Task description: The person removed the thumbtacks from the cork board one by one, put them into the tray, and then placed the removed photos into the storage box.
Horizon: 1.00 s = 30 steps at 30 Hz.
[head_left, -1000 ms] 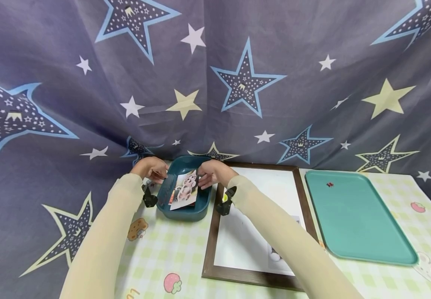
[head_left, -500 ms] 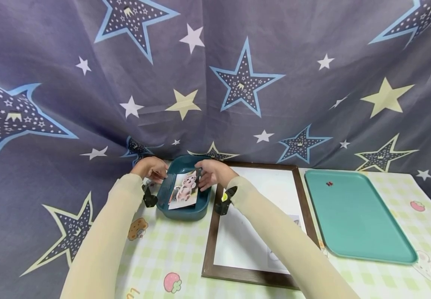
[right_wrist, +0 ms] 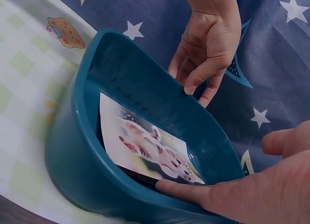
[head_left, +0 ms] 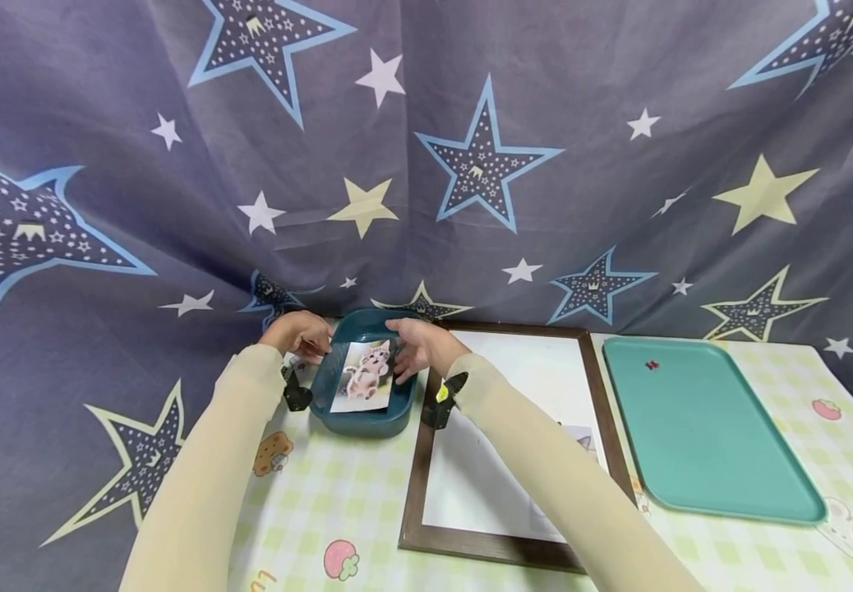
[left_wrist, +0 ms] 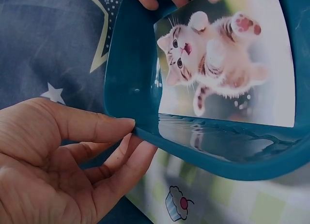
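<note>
A kitten photo (head_left: 364, 375) lies in a teal plastic tub (head_left: 358, 426) at the far left of the table. My left hand (left_wrist: 68, 154) pinches the tub's rim between thumb and fingers on its left side. Over the opposite rim reaches my right hand (head_left: 419, 344), its fingers inside the tub at the photo's right edge. In the right wrist view its forefinger (right_wrist: 181, 191) touches the print's edge, while the thumb (right_wrist: 276, 142) stands well apart. Under the photo shows a dark edge; the rest of what lies there is hidden.
A brown-framed whiteboard (head_left: 471, 460) lies right of the tub, partly under my right arm, with a pale cat picture (head_left: 582, 436) on it. Farther right is a green tray (head_left: 707, 427) bearing a small red piece (head_left: 652, 364). A starry curtain (head_left: 426, 148) hangs behind.
The photo has turned slightly and slid a little left in the tub, now lying straighter. My right hand's fingers have shifted slightly right; my left hand stays on the rim.
</note>
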Each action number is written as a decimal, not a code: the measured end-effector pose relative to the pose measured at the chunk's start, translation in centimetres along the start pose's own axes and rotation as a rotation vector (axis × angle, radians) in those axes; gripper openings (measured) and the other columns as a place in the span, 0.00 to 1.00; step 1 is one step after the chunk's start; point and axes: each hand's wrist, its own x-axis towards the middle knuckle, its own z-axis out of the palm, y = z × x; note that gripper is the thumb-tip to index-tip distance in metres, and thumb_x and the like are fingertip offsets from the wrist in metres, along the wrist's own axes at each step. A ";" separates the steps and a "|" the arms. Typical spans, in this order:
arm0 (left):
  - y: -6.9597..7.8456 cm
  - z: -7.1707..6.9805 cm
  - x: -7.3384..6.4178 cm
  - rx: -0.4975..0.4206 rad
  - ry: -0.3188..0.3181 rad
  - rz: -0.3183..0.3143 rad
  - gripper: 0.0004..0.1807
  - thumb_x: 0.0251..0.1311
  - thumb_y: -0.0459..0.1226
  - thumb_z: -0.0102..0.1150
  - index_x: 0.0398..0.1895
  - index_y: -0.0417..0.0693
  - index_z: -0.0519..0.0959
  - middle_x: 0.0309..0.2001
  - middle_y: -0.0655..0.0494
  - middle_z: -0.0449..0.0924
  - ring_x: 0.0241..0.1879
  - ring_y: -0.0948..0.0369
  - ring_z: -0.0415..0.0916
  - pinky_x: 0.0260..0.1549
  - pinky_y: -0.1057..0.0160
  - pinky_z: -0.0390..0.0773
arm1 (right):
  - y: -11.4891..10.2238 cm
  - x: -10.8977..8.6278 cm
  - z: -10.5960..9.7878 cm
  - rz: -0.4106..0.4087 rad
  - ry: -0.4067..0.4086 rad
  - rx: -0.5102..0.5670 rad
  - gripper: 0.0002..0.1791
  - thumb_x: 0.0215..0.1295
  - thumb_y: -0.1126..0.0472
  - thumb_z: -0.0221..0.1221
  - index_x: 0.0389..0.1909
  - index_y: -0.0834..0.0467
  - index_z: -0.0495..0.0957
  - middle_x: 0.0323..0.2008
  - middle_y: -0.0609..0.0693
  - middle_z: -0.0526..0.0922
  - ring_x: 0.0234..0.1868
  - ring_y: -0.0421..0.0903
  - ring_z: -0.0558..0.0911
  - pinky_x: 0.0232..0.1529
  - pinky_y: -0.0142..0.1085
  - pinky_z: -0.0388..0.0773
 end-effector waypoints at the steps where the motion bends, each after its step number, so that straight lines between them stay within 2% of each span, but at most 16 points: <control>1: -0.1 0.0 0.0 0.000 -0.004 0.004 0.32 0.65 0.23 0.53 0.73 0.32 0.61 0.46 0.45 0.69 0.34 0.60 0.74 0.37 0.66 0.86 | 0.0 0.1 0.0 0.004 -0.004 0.001 0.40 0.82 0.44 0.41 0.83 0.58 0.37 0.80 0.70 0.40 0.81 0.67 0.45 0.78 0.61 0.52; 7: -0.4 -0.1 0.1 0.009 -0.025 0.009 0.33 0.66 0.24 0.54 0.74 0.33 0.59 0.46 0.46 0.69 0.34 0.60 0.74 0.40 0.65 0.86 | 0.3 0.4 0.1 0.025 -0.019 0.002 0.41 0.82 0.43 0.41 0.83 0.57 0.34 0.80 0.70 0.38 0.82 0.66 0.43 0.79 0.61 0.50; 17: -0.1 -0.3 0.0 0.005 -0.002 0.000 0.32 0.65 0.23 0.54 0.73 0.33 0.61 0.48 0.46 0.70 0.34 0.59 0.74 0.43 0.63 0.87 | -0.1 0.2 0.2 0.026 -0.032 -0.035 0.41 0.82 0.43 0.40 0.83 0.56 0.34 0.81 0.70 0.37 0.82 0.66 0.42 0.79 0.60 0.50; 25: -0.2 -0.3 0.2 0.002 -0.006 -0.005 0.32 0.64 0.23 0.54 0.72 0.33 0.61 0.45 0.46 0.70 0.33 0.60 0.75 0.38 0.65 0.86 | 0.0 0.4 0.1 0.022 -0.022 -0.018 0.41 0.82 0.44 0.41 0.83 0.55 0.34 0.81 0.69 0.36 0.82 0.66 0.42 0.79 0.60 0.52; 30: 0.0 -0.3 0.1 0.011 -0.007 -0.004 0.32 0.65 0.23 0.54 0.73 0.33 0.61 0.47 0.45 0.69 0.34 0.60 0.74 0.41 0.64 0.87 | 0.0 0.4 0.0 0.017 -0.023 -0.020 0.41 0.82 0.44 0.41 0.83 0.55 0.34 0.81 0.69 0.36 0.82 0.66 0.42 0.79 0.60 0.52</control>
